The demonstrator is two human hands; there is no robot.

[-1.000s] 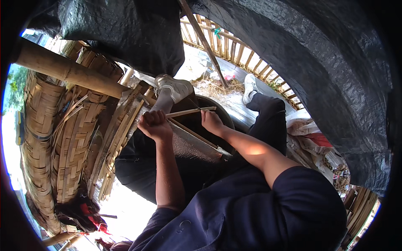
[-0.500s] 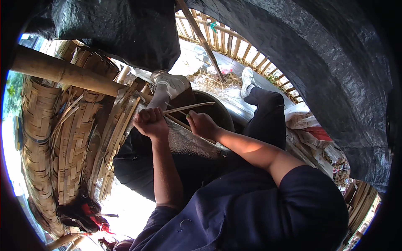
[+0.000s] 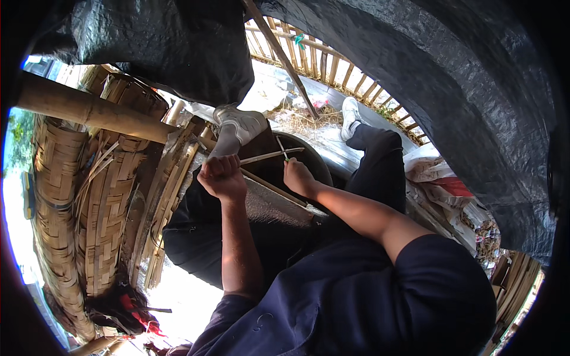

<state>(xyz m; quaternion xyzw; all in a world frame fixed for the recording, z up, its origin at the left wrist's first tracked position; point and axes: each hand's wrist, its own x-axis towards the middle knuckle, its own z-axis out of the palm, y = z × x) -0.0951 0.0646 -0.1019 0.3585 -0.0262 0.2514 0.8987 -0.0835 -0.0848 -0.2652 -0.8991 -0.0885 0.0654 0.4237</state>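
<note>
My left hand (image 3: 223, 178) is closed in a fist around a thin pale strip of bamboo (image 3: 261, 158), which sticks out to the right over a dark round tub (image 3: 320, 163). My right hand (image 3: 298, 177) is closed on a slim knife (image 3: 282, 148); a bit of green handle shows at the fingers. The narrow blade points up and away, crossing the strip near its far end; whether they touch, I cannot tell. Under both hands, a grey cloth or sack (image 3: 270, 204) covers my lap, with a longer bamboo piece (image 3: 276, 188) lying along its far edge.
Rolled woven bamboo panels (image 3: 59, 219) stand at the left, under a thick bamboo pole (image 3: 95, 110). Dark plastic sheeting (image 3: 451, 89) hangs overhead and to the right. A slanting wooden pole (image 3: 282, 56) reaches down to straw (image 3: 300, 118), before a slatted bamboo fence (image 3: 320, 62).
The knife blade has swung from pointing left to pointing up and away. My right hand has moved slightly right, and my left hand slightly right and nearer.
</note>
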